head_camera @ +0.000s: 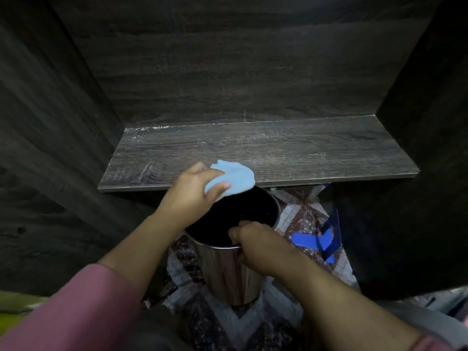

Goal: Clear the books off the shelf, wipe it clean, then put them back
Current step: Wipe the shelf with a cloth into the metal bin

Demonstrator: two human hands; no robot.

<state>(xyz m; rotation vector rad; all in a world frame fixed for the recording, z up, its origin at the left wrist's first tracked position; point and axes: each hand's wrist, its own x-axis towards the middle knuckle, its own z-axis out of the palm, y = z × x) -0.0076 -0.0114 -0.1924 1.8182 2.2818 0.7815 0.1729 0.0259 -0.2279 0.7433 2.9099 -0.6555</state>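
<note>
A dark grey wood-grain shelf board (291, 150) runs across the middle of the view, with pale dust along its back edge and no books on it. My left hand (192, 193) grips a light blue cloth (234, 177) at the shelf's front edge, partly over the mouth of a shiny metal bin (228, 267). My right hand (255, 241) holds the bin by its near rim, fingers curled over the edge, just below the shelf front.
Dark wood-grain panels close in the shelf at the back (240, 67), left (50, 148) and right (425, 173). Below is a patterned tile floor (298, 216) with blue tape pieces (314, 240) to the right of the bin.
</note>
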